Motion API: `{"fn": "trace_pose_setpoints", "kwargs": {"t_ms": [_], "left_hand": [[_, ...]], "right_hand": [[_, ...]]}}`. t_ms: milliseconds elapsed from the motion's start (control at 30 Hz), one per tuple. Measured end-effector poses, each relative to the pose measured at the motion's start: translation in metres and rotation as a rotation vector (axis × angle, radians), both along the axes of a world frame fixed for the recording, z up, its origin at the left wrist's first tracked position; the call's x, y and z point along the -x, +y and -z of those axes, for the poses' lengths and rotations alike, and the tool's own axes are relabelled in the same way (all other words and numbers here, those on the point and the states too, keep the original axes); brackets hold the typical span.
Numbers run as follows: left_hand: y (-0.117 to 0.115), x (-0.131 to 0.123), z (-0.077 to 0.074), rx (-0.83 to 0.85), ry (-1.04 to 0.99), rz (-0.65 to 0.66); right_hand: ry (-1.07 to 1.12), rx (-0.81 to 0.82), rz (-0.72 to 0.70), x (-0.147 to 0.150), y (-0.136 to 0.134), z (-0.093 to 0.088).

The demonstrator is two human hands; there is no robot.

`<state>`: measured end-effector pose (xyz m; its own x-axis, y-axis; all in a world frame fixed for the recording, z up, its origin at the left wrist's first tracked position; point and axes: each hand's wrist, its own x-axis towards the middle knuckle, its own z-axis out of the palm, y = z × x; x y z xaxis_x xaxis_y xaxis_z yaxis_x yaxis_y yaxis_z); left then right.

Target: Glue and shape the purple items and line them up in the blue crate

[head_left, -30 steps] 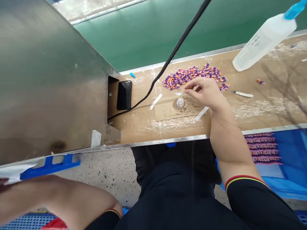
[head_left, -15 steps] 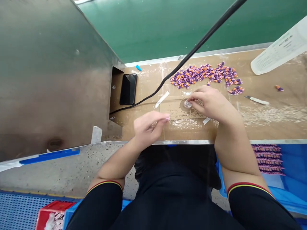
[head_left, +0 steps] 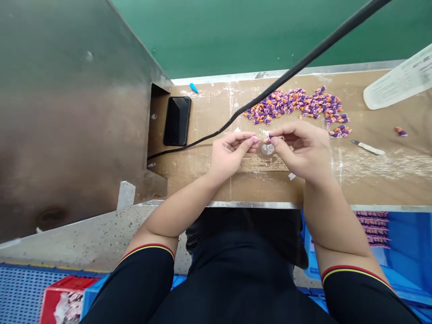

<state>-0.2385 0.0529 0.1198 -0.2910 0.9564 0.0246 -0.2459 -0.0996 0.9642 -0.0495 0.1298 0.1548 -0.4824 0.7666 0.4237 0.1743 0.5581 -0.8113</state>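
My left hand (head_left: 231, 155) is closed in a pinch on a small pink piece (head_left: 254, 139). Facing it, a short gap away, my right hand (head_left: 305, 148) pinches a small purple piece (head_left: 271, 137) between thumb and forefinger; most of that piece is behind the fingertips. Just below the two pinches, a small clear round dish (head_left: 267, 149) rests on the cardboard-covered bench (head_left: 263, 186). Beyond my right hand lies a spread-out heap of small purple, orange and pink figures (head_left: 297, 101).
A black cable (head_left: 243, 108) slants across the bench. At left are a phone (head_left: 177, 120), a blue cap (head_left: 193, 87) and a metal cabinet (head_left: 77, 112). To the right lie a craft knife (head_left: 367, 147), one loose figure (head_left: 401, 131) and a translucent white container (head_left: 398, 81).
My left hand has moved up and right with the pink piece, towards my right hand. My right hand has come away from the dish; a purple piece now shows in its fingers.
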Motion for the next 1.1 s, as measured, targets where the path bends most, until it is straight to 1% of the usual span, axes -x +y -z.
{"fn": "trace_pose_setpoints", "kwargs": {"t_ms": [67, 167, 267, 400, 500, 567, 667, 767, 867, 933, 1000, 1100], "left_hand": [[0.000, 0.000, 0.003, -0.047, 0.037, -0.029], [0.000, 0.003, 0.009, -0.154, 0.179, -0.067], [0.000, 0.008, 0.015, -0.283, 0.357, -0.100], [-0.001, 0.012, 0.016, -0.437, 0.544, -0.138], [-0.002, 0.014, 0.013, -0.479, 0.634, -0.134], [-0.003, 0.014, 0.009, -0.446, 0.640, -0.111], [-0.005, 0.012, 0.001, -0.327, 0.526, -0.089], [-0.006, 0.006, -0.004, -0.172, 0.283, -0.087], [-0.004, 0.002, 0.000, -0.021, -0.023, -0.057], [-0.003, 0.001, 0.006, 0.055, -0.169, -0.014], [-0.003, 0.002, 0.009, 0.099, -0.240, 0.021], [-0.005, 0.004, 0.009, 0.117, -0.266, 0.031]], "right_hand": [[0.046, 0.037, 0.031, 0.008, -0.009, 0.002], [0.060, 0.022, 0.066, 0.015, -0.016, 0.005], [0.088, 0.044, 0.052, 0.018, -0.019, 0.006], [0.173, 0.152, 0.008, 0.018, -0.019, 0.010], [0.206, 0.192, -0.007, 0.017, -0.019, 0.014], [0.203, 0.189, -0.005, 0.017, -0.018, 0.016], [0.193, 0.177, -0.004, 0.016, -0.016, 0.018], [0.166, 0.152, 0.019, 0.016, -0.015, 0.020], [0.115, 0.068, 0.089, 0.018, -0.016, 0.020], [0.067, -0.011, 0.141, 0.021, -0.019, 0.021], [0.010, -0.077, 0.173, 0.023, -0.022, 0.021], [-0.047, -0.124, 0.177, 0.024, -0.024, 0.020]]}}
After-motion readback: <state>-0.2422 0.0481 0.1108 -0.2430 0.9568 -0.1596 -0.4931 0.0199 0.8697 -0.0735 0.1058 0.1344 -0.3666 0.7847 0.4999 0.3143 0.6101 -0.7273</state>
